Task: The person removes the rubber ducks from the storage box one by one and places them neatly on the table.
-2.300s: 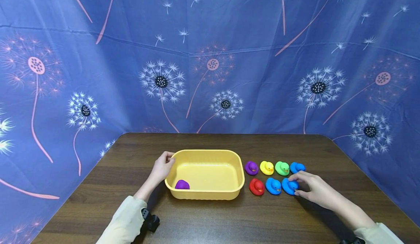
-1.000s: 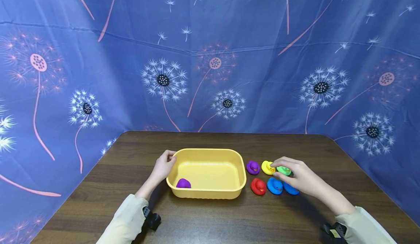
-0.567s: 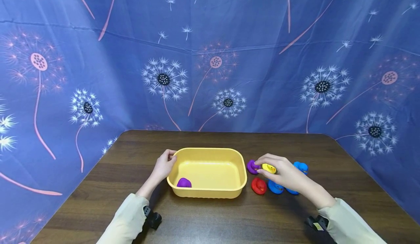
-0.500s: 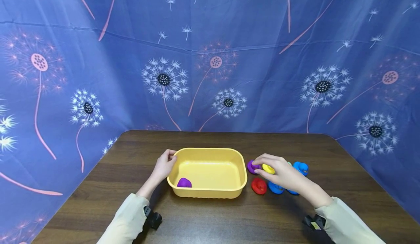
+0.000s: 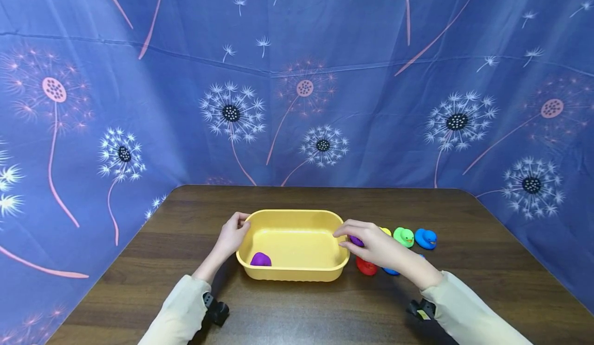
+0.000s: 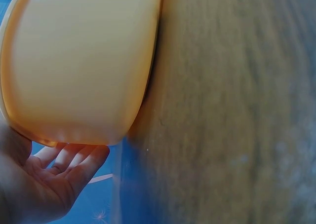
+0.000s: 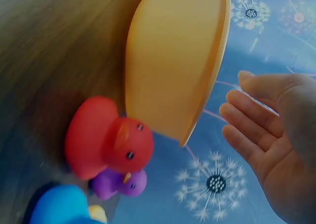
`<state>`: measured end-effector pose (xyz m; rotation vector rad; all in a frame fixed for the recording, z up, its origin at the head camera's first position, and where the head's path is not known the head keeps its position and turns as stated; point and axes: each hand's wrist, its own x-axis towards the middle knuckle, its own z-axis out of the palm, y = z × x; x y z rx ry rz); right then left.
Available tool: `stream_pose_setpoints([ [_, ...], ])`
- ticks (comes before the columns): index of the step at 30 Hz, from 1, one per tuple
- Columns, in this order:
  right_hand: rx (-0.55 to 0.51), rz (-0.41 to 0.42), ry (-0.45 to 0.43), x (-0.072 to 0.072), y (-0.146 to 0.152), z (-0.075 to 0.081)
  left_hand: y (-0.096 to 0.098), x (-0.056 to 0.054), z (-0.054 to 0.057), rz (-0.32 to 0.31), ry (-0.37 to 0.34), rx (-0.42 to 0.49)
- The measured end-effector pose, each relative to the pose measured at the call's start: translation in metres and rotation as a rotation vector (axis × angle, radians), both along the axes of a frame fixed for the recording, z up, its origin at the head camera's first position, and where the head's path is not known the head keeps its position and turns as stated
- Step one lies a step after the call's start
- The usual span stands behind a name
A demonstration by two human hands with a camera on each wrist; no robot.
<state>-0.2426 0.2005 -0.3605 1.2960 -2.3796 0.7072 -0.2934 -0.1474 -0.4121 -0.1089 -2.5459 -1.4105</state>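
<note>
My left hand (image 5: 233, 235) grips the left rim of a yellow plastic tub (image 5: 292, 273), its fingers against the outer end wall in the left wrist view. Inside the tub's front left corner lies a rounded purple thing (image 5: 261, 259), its lower part hidden by the wall. Over the tub's right rim hovers my right hand (image 5: 371, 244), with nothing between thumb and fingers. Beneath and beside that hand are a red rubber duck (image 7: 108, 140), a purple duck (image 7: 118, 183) and a blue duck (image 7: 61, 206). The yellow duck (image 5: 385, 231) is mostly covered by the hand.
A green duck (image 5: 403, 237) and another blue duck (image 5: 425, 238) stand to the right in the back row. The right forearm hides part of the front row. A blue dandelion-print cloth (image 5: 371, 102) hangs behind the brown wooden table (image 5: 287, 314).
My right hand has left the front-row blue duck at the right and travelled left above the ducks to the tub's right rim, carrying nothing. The left hand keeps its place on the tub.
</note>
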Motion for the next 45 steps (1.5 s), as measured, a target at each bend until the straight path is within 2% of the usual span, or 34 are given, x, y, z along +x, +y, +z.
stream_pose_setpoints([
  [4,0.030,0.008,-0.037,-0.001,-0.011,0.001,0.000,0.000,-0.001,0.003,-0.007,-0.003],
  [11,0.089,0.003,-0.006,-0.001,-0.032,0.003,0.001,0.001,-0.003,0.001,-0.020,0.007],
  [20,0.075,0.054,0.014,-0.005,-0.056,0.000,0.001,0.001,-0.003,-0.005,0.004,-0.005],
  [33,0.025,0.073,0.000,-0.008,-0.091,-0.007,0.000,-0.001,-0.005,-0.001,0.004,-0.006],
  [40,0.042,0.039,-0.051,-0.008,-0.110,-0.007,-0.001,-0.002,-0.003,0.001,0.009,0.003],
  [45,0.024,0.063,-0.037,-0.010,-0.123,-0.009,-0.001,-0.002,-0.003,0.001,0.011,0.001],
])
